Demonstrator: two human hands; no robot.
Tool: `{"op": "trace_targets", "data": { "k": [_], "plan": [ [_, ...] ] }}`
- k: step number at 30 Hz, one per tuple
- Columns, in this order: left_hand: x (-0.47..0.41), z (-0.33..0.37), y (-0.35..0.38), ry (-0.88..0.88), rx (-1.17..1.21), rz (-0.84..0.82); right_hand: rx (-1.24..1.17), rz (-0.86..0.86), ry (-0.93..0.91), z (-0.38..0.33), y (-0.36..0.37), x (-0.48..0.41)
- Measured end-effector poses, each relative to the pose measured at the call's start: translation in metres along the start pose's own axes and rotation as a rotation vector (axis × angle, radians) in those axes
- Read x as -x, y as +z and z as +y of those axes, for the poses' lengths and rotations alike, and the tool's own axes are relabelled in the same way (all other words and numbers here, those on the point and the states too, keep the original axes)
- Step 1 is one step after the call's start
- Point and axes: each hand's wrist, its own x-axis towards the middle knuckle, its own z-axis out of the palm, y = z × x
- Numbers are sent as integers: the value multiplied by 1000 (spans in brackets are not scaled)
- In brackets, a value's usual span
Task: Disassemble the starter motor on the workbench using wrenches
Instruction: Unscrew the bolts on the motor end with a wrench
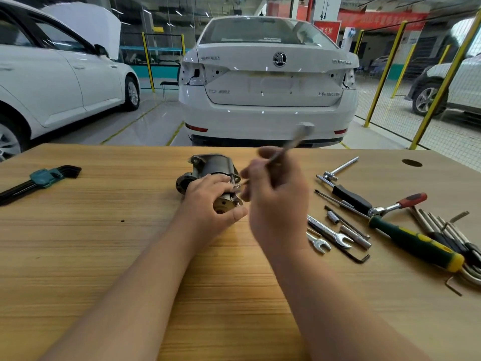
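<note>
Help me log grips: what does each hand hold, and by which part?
Left hand grips the starter motor around its near end. Right hand holds a wrench by its lower shaft, blurred head pointing up.

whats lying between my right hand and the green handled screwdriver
In the head view, between the right hand and the green-handled screwdriver lie two open-end wrenches, a small socket, a short metal bar and a long black hex key.

One starter motor (210,166); two hex-key sets (41,178) (447,235); two open-end spanners (328,231) (318,243) (third wrench (291,142) blurred); two screwdrivers (413,243) (351,198); three cars (268,82) (52,74) (455,82).
</note>
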Motion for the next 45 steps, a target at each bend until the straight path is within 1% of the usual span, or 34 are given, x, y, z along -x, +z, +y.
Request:
{"op": "trace_targets", "data": {
  "k": [2, 4, 6, 8, 9, 12, 16, 18, 20, 21, 23, 25, 26, 28, 29, 30, 32, 35, 37, 39, 41, 43, 45],
  "plan": [
    [0, -2, -1, -2, 2, 3, -196, 182, 269, 2, -12, -13],
    [-1, -3, -2, 2, 3, -1, -281, 295, 541, 8, -22, -21],
    [0, -4, -2, 25, -26, -16, -329, 327, 757, 16, -25, -20],
    [1, -5, -4, 59, -73, -31, -380, 305, 876, 21, -21, -14],
    [1, -5, -5, 75, -100, -37, -371, 291, 897, 23, -19, -11],
    [0, -6, -5, 78, -121, -68, -387, 310, 862, 26, -13, -7],
    [-1, -6, -3, 110, -95, -8, -398, 313, 831, 24, -9, -5],
    [-2, -7, -2, 107, -89, -12, -402, 300, 824, 23, -9, -4],
    [-2, -6, -2, 100, -91, -22, -352, 241, 766, 22, -10, -4],
    [-2, -7, -2, 100, -95, -15, -264, 193, 694, 23, -10, -4],
    [-2, -8, -1, 76, -100, -15, -6, 66, 463, 22, -9, -3],
    [-3, -5, -2, 74, -80, 1, 240, -107, 191, 16, -4, -1],
    [-4, -3, -2, 130, -99, 25, 372, -221, 55, 13, 1, 1],
    [-2, 3, -1, 292, -289, 102, 661, -431, -195, 9, 9, 7],
    [-2, 3, -1, 314, -325, 112, 756, -493, -275, 7, 12, 8],
    [-1, 5, -2, 261, -267, 87, 781, -503, -313, 5, 12, 6],
    [-1, 2, -1, 161, -127, 51, 650, -430, -307, -1, 7, 4],
    [-2, -6, 0, 53, -34, -14, 287, -234, -142, -9, -7, -2],
    [-2, -6, -1, 43, -63, -23, 69, -60, 3, -9, -15, -9],
    [-2, -5, -2, 24, -72, -31, -98, 90, 240, -5, -22, -17],
    [-1, -4, -2, 21, -83, -38, -243, 198, 510, 4, -27, -22],
    [-2, -4, -1, 32, -88, -20, -296, 220, 704, 15, -28, -24],
    [-1, -4, -1, 43, -94, 1, -294, 184, 815, 23, -28, -21]
  ]
}}
